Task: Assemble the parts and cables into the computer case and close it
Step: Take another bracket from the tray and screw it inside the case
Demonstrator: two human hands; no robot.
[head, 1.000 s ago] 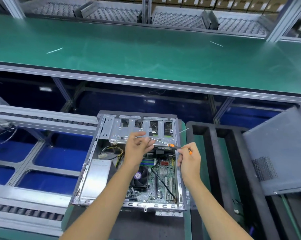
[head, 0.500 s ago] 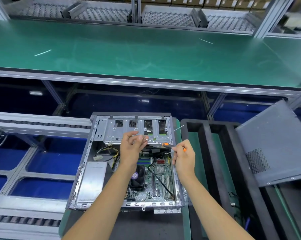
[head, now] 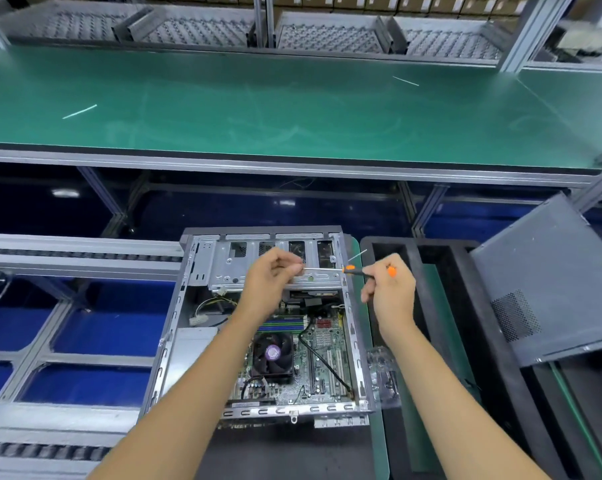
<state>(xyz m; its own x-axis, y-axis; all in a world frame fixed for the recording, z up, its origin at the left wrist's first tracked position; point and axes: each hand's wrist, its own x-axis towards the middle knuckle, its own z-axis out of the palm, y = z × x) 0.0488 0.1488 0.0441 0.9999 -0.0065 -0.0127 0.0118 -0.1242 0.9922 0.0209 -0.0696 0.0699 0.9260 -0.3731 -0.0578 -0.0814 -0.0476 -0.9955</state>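
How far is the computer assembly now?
Done: motherboard and fan sit in the open case. In hand: right hand holds a screwdriver, left hand pinches its tip. Left: loose white plug; side panel still off.

- Bright, even light falls from overhead across my green worktop (head: 292, 109); its surface shows a soft sheen and faint scuff streaks.
- Under that worktop the blue bays lie dim, with small white glare spots (head: 65, 193) reflected on the glossy panels.
- My forearms cast only faint shadows into the open computer case (head: 195, 327).
- The wide lens bends straight rails at the edges.
- The top right corner is smeared with blur; the centre is fairly sharp.
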